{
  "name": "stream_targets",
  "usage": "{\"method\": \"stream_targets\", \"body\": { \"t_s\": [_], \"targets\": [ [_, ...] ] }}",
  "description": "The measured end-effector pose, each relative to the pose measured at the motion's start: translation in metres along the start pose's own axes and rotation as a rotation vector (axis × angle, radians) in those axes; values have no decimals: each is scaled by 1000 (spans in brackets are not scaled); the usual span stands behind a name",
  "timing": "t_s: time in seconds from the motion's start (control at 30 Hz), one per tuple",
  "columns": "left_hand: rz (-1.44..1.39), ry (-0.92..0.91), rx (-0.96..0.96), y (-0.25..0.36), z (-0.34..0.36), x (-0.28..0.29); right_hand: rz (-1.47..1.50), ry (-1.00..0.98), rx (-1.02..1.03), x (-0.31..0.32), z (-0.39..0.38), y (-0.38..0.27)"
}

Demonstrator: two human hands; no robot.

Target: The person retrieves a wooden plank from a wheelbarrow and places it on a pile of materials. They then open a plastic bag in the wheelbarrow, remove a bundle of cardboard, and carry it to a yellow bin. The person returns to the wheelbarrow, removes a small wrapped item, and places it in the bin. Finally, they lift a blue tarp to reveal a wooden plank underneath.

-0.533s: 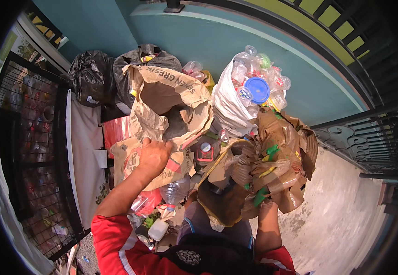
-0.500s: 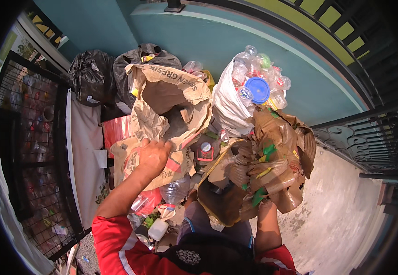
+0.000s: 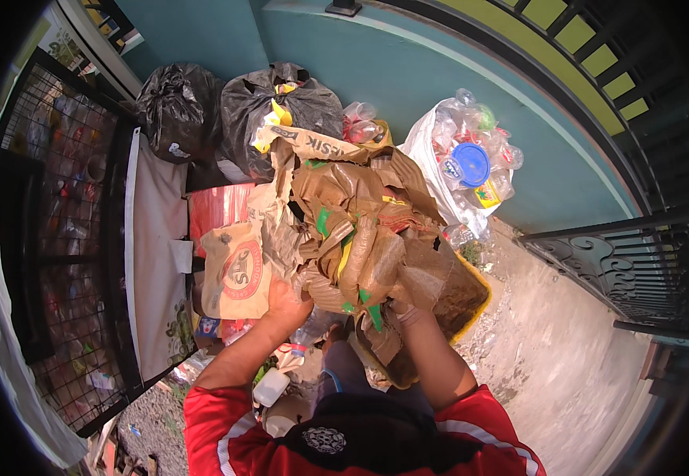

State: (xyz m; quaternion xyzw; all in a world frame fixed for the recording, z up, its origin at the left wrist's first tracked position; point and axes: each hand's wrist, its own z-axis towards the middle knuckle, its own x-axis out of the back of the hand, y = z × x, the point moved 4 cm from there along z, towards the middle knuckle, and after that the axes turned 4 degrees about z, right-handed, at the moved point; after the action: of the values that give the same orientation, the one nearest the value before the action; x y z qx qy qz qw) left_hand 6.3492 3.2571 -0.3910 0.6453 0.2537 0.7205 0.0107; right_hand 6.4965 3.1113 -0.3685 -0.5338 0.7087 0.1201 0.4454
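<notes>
A big crumpled bundle of brown paper sacks [image 3: 364,238] with green and yellow printing fills the middle of the view, held up in front of me. My left hand [image 3: 285,301] grips its lower left edge, beside a tan sack with a round red emblem [image 3: 237,270]. My right hand [image 3: 404,313] is closed on the bundle's underside, its fingers partly hidden in the paper. Both red sleeves [image 3: 225,412] rise from the lower edge.
Two stuffed black rubbish bags [image 3: 269,107] stand against the teal wall [image 3: 408,71]. A white sack of clear plastic bottles [image 3: 467,163] sits at the right. A wire cage [image 3: 51,198] runs along the left, a black iron gate [image 3: 622,262] at right. Loose bottles [image 3: 273,385] lie below.
The paper bundle has swung left and up over the open tan sack, now covering it. My left hand has dropped lower and both hands sit closer together under the bundle.
</notes>
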Motion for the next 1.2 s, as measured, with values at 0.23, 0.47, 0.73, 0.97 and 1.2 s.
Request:
{"method": "stream_targets", "body": {
  "t_s": [0.23, 0.47, 0.73, 0.97, 1.2],
  "targets": [
    [199, -265, 1, -5, -8, 6, 140, 22, -316, -14, 65, 48],
    [139, -60, -115, -2, 21, 30, -6, 43, -315, -31, 58, 30],
    [31, 205, -152, -35, 144, 90, -167, 302, 542, 74, -97, -123],
    [154, -7, -153, -15, 196, 46, -238, 1295, 1010, 291, -336, -174],
    [239, -42, -273, 59, 178, 0, -6, 1642, 724, 454, -459, -77]
  ]
}}
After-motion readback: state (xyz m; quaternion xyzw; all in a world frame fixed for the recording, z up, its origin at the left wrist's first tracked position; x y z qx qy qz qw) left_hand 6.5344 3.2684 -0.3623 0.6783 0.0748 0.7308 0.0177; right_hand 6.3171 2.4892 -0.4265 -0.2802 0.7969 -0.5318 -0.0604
